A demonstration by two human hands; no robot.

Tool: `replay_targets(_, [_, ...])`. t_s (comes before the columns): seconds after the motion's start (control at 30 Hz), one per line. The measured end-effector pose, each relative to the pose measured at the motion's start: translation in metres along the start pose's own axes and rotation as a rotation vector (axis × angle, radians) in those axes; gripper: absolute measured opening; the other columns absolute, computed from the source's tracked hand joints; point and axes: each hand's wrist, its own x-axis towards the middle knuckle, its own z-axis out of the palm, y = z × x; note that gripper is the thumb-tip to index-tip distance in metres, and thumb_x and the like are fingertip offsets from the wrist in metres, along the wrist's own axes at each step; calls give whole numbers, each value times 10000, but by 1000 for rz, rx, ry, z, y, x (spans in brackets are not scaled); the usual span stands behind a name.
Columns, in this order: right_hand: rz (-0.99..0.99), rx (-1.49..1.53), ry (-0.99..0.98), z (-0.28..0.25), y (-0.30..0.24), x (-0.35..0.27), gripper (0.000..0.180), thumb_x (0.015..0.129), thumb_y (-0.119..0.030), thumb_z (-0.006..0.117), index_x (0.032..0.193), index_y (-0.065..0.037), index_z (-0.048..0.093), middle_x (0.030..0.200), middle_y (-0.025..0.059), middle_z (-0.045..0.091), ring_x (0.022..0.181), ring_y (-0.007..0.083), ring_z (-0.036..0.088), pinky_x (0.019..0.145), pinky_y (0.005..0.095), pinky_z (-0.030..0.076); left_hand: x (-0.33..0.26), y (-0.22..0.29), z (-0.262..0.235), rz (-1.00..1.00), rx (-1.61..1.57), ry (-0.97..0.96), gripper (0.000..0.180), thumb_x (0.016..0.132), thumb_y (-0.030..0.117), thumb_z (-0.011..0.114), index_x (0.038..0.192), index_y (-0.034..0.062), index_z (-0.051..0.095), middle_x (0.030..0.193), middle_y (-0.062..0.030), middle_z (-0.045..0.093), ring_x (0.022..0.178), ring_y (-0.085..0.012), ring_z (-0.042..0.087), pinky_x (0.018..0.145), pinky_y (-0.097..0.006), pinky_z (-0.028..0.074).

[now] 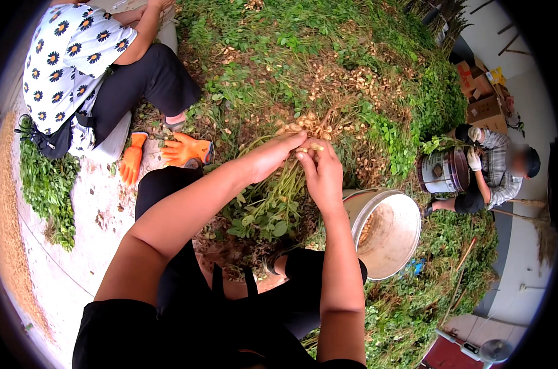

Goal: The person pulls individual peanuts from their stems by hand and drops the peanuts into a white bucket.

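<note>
A peanut plant [277, 206] lies across my lap, its leafy stems hanging down and its pods [304, 125] clustered at the root end. My left hand [273, 157] is closed around the plant just below the pods. Close against it, my right hand [323, 175] is closed, with pale peanut pods between its thumb and fingers. Beside my right forearm, a white bucket [389, 237] leans toward me with some peanuts [366, 229] inside. The fingers of my left hand are partly hidden.
Piled peanut plants [273, 55] spread ahead and right. Orange gloves [188, 149] lie at left, near a seated person [76, 67] in a flower-print shirt. Another person [500, 163] works at a bucket [442, 170] on the right. Cardboard boxes [485, 109] stand behind.
</note>
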Motion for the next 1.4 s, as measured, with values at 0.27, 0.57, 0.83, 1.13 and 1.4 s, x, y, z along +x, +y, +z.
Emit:
replay_targets(0.27, [136, 671, -75, -3, 5, -4, 143, 952, -185, 600, 953, -42, 592, 786, -30, 520, 700, 47, 466, 621, 205, 388, -1, 12, 3, 22, 18, 333, 534, 1012, 389, 452, 1387, 10, 414, 1381, -115, 465, 1316, -203, 378, 1103, -364, 256])
replay_targets(0.57, [280, 963, -72, -6, -7, -1, 198, 1001, -273, 520, 1009, -79, 561, 642, -52, 460, 534, 12, 384, 466, 179, 303, 3, 3, 10, 81, 87, 369, 533, 1010, 363, 450, 1359, -40, 435, 1355, -145, 489, 1301, -223, 401, 1099, -348, 265])
replay_targets(0.83, [373, 1208, 88, -17, -1, -1, 177, 995, -256, 519, 962, -85, 554, 739, -13, 512, 509, 33, 354, 454, 188, 265, 15, -14, 2, 177, 223, 453, 488, 1023, 435, 374, 1156, -17, 499, 893, -46, 545, 784, -154, 546, 662, -295, 471])
replay_targets(1.13, [-90, -216, -55, 1, -12, -9, 157, 859, -180, 690, 881, -53, 599, 792, 62, 502, 641, 190, 563, 570, 334, 465, 19, -22, -6, 279, 370, 507, 480, 1021, 428, 357, 1060, -23, 516, 782, -100, 548, 701, -179, 580, 660, -366, 466])
replay_targets(1.4, [-105, -156, -43, -1, -19, -7, 197, 830, -219, 723, 883, -71, 605, 797, 65, 530, 629, 225, 593, 561, 367, 479, 16, -15, -9, 205, 135, 429, 410, 1034, 419, 357, 1028, 38, 508, 730, -5, 474, 591, -93, 439, 498, -256, 381])
